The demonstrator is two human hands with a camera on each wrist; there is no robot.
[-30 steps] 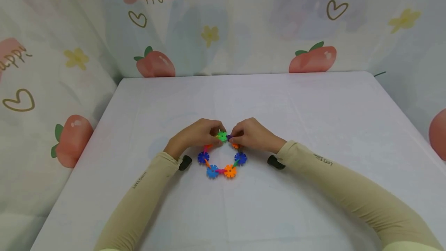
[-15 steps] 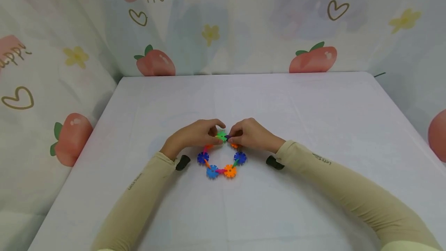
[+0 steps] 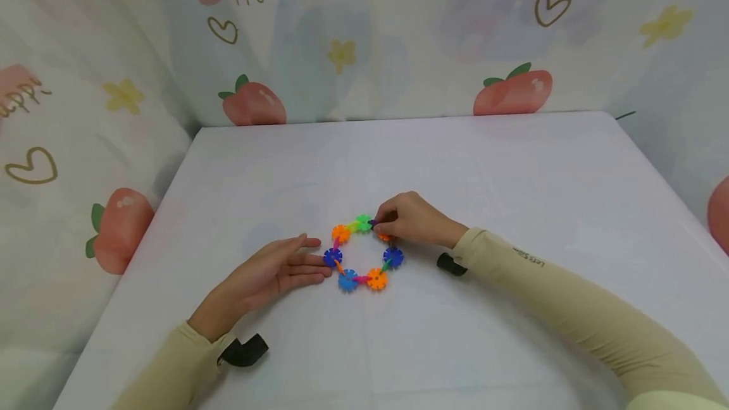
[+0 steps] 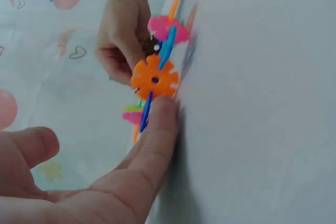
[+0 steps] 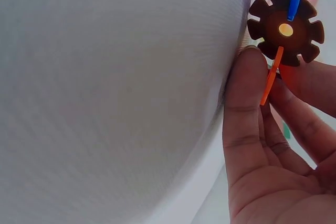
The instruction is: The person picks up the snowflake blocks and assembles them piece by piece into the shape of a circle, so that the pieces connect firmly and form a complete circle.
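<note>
A ring of interlocking snowflake discs (image 3: 376,279) lies on the white table, in orange, blue, green, yellow, pink and purple plastic. At its far right side my right hand (image 3: 416,219) pinches the ring with thumb and fingers, near a dark purple disc and a partly hidden orange disc. The right wrist view has a dark brown-looking disc (image 5: 273,30) just beyond these fingertips and an orange disc (image 5: 271,80) edge-on between them. To the left of the ring, my left hand (image 3: 270,274) lies with fingers extended; its fingertips reach a dark blue disc (image 3: 333,257), touching or nearly so.
The white-covered table (image 3: 484,334) extends around the ring on every side. Behind and beside it hangs a printed curtain (image 3: 398,37) with fruit, hearts and flowers. Black wrist camera mounts (image 3: 245,351) sit at both sleeve cuffs.
My left hand has let go of the green and yellow discs at the far side and moved left and nearer, fingers now extended. My right hand and the ring have stayed nearly in place.
</note>
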